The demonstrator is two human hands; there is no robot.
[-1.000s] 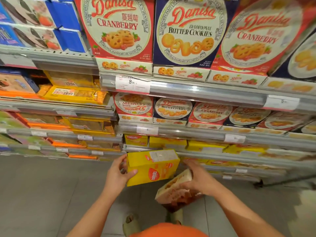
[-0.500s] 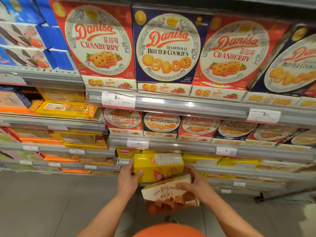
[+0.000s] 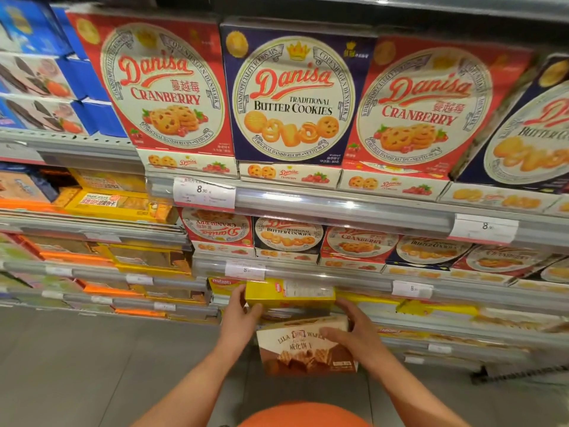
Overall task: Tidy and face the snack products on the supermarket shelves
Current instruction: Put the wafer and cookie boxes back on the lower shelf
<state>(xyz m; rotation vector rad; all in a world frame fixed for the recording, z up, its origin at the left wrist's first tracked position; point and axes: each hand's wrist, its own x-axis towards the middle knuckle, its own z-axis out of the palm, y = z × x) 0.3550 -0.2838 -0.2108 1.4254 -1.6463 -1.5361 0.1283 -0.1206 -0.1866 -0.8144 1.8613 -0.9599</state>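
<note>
Two boxes are in play at the low shelf. On the left, the left hand grips the near left corner of the yellow box, thumb on its front edge and fingers behind, with the box at the lip of the third shelf, just under a price tag. Right of that, the brown wafer box hangs tilted below the yellow one, off any shelf, held by the right hand, whose fingers spread across its top and front face while the thumb reaches up toward the yellow box.

Likely trouble: the wafer box is held by a one-handed splayed grip, so it could slide out if that hand also helps push the yellow box in. The yellow box may also catch on the shelf rail or nudge its yellow neighbours askew. Farther right, the cookie tins stand untouched.
</note>
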